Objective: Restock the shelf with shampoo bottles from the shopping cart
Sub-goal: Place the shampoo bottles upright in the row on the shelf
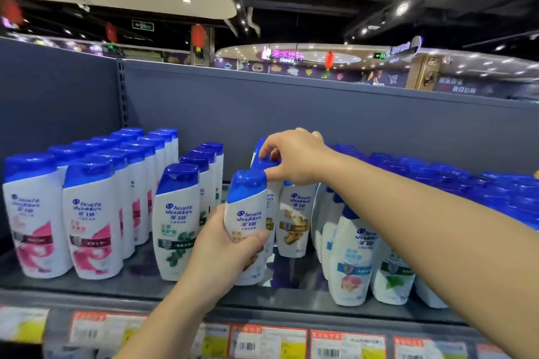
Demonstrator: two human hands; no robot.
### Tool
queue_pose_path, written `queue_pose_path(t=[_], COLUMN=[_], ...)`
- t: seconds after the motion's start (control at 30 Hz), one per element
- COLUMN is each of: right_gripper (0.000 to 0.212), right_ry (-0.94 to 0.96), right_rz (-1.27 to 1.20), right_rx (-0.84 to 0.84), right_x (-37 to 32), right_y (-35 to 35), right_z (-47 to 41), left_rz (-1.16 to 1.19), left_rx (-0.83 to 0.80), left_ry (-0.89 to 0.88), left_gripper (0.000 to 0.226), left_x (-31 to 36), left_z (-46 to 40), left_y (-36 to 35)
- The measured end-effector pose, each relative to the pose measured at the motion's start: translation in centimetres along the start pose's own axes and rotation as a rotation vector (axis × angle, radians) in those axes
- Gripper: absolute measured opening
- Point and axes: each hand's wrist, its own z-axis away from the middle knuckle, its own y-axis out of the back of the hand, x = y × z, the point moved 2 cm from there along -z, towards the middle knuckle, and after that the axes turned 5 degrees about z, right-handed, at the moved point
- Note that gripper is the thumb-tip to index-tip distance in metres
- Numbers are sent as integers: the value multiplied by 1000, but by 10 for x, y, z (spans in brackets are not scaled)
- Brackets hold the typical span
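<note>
A gold-label bottle (248, 224) is gripped upright by the left hand (224, 245) — its row lies at one o'clock. There a cap (267, 161) is pinched by the right hand (294, 157).

The shampoo bottles (246, 224) are white with bright blue caps (180, 173). On the left, bottles (93, 224) have pink swirls. Next to them, one (176, 224) has green leaves. The middle bottles have gold labels (293, 226). On the right, one label (351, 265) is light blue and pink. The shelf (291, 114) is dark grey. The price tags (268, 342) are red, white and yellow.
</note>
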Motion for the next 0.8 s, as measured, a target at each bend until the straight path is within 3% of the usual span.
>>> queue_pose_path(t=[0.1,0.23,0.3,0.4,0.47,0.8], right_gripper=[33,32,39,48,47,46], right_ry=[-6,32,112,114,54,-69], right_rz=[12,-260,-158,50,79,140], right_rx=[15,-41,-174,-230,-273,-317], right_x=[-2,-9,-15,-5,8,34], right_y=[8,29,28,30,38,44], right_z=[5,25,38,44,45,49], left_rz=[-8,16,30,37,-21,-201], left_rx=[-7,-22,-43,-148,-217,-242], left_ry=[18,68,73,77,78,63], left_gripper=[45,46,42,42,43,30], left_x=[-2,-9,-10,-11,-15,-10], left_z=[-2,1,3,6,9,3], left_y=[-2,-4,-8,-23,-32,-49])
